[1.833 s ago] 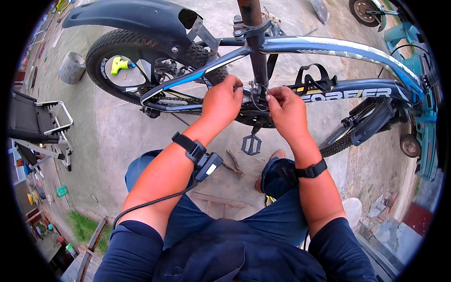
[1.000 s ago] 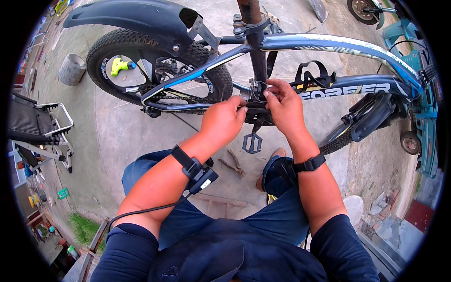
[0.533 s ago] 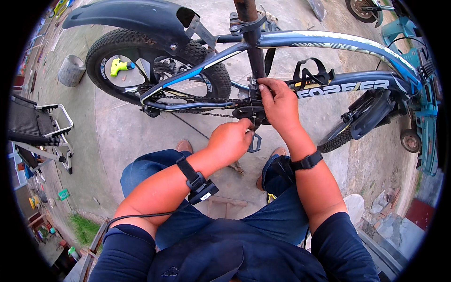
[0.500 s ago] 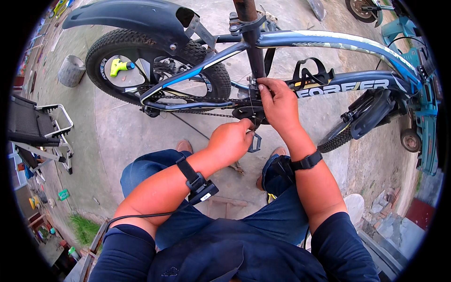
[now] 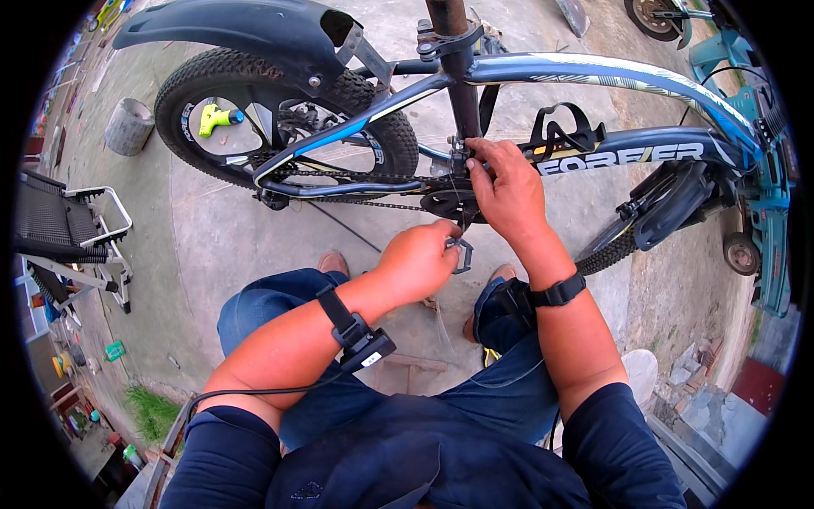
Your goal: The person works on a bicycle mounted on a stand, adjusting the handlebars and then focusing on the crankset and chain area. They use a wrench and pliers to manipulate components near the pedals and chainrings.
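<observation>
A bicycle with a dark blue frame [image 5: 593, 66] stands across the space in front of me. My right hand [image 5: 509, 182] is at the base of the seat tube [image 5: 460, 102], thumb and forefinger pinched at the front derailleur [image 5: 457, 159]; the exact contact is partly hidden by the fingers. A thin cable [image 5: 459, 197] drops from there past the chainring [image 5: 441, 204] toward my left hand [image 5: 421, 259]. The left fingers are closed on that cable, just beside the pedal [image 5: 463, 254], and its loose end shows faintly below them.
The rear wheel [image 5: 199, 85] and black mudguard [image 5: 229, 32] are at the left, with a yellow-green tool [image 5: 218, 120] seen through the spokes. A folding chair [image 5: 64, 220] and a concrete cylinder [image 5: 129, 127] stand farther left. A teal vehicle [image 5: 767, 246] is at the right.
My left hand has drawn slightly down toward me, and more of the thin cable shows beneath it. The right hand stays at the derailleur with its fingers shifted a little.
</observation>
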{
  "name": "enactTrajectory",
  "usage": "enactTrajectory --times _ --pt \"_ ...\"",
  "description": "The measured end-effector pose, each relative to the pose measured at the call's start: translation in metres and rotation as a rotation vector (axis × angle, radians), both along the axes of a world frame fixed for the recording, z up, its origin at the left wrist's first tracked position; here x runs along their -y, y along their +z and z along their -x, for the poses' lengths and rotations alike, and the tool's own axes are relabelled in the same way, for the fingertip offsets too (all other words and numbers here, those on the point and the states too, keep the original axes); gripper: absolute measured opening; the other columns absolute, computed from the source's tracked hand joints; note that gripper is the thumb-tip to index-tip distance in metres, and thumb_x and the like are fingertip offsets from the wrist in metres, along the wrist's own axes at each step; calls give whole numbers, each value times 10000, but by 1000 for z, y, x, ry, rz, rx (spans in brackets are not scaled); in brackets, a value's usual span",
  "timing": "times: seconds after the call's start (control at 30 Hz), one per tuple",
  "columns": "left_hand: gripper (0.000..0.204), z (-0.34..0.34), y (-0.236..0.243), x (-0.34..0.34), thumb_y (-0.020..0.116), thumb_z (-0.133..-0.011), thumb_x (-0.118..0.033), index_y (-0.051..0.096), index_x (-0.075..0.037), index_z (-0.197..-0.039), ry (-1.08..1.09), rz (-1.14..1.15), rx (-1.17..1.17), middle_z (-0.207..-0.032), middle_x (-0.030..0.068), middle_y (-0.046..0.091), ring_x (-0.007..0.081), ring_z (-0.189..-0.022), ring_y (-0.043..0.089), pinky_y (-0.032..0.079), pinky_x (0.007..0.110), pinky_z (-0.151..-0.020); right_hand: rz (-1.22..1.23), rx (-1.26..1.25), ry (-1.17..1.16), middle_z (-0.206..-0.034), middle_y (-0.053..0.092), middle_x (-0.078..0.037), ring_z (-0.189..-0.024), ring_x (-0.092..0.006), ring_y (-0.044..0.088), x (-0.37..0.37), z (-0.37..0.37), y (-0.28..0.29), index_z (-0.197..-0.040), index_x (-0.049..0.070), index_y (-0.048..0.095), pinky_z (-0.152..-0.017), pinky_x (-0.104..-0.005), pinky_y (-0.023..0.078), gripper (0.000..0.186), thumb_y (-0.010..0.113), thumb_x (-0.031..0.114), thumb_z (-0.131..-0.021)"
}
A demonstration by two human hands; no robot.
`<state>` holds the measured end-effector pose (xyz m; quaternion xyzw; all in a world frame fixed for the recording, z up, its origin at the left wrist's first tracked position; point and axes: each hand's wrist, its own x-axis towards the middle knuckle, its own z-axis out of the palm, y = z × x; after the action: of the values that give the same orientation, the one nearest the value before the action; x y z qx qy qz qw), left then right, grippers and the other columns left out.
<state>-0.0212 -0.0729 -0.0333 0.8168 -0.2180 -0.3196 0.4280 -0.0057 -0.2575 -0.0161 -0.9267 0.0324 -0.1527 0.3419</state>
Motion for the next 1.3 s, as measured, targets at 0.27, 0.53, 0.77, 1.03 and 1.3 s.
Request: enactTrajectory --times 0.27,0.53,0.77,1.03,1.3 --pt "375 -38 7 -6 612 -966 -144 550 77 -1262 501 178 -281 -795 121 705 191 -669 672 537 344 -645 96 105 21 -881 641 -73 -773 -293 663 3 0 2 -952 110 730 -649 -396 529 86 721 119 -867" --pt "371 -46 -5 -15 637 -921 -88 582 42 -1265 517 159 84 -1096 174 677 233 -920 689 555 366 -830 247 -46 17 -766 608 -67 -712 -292 637 2 24 35 -846 116 735 -601 -397 492 79 766 184 -819" --pt "336 -36 9 -20 649 -933 -79 608 14 -1254 430 179 148 -1193 142 665 204 -1002 672 542 337 -876 129 -293 263 -760 636 -99 -725 -325 642 -4 50 71 -784 84 717 -623 -424 499 154 753 231 -814" --pt "342 -21 36 -22 658 -893 -7 662 -69 -1229 99 353 667 -1278 122 639 336 -1171 615 514 389 -978 -122 -506 723 -776 656 -119 -759 -331 655 -21 62 93 -769 53 693 -667 -423 519 210 742 251 -823" --pt "214 -24 38 -23 688 -855 -10 688 -83 -1057 -138 387 754 -1215 81 682 344 -1222 599 503 428 -998 -566 -632 964 -767 674 -104 -732 -261 641 -19 62 87 -791 24 713 -679 -362 512 146 766 153 -833"
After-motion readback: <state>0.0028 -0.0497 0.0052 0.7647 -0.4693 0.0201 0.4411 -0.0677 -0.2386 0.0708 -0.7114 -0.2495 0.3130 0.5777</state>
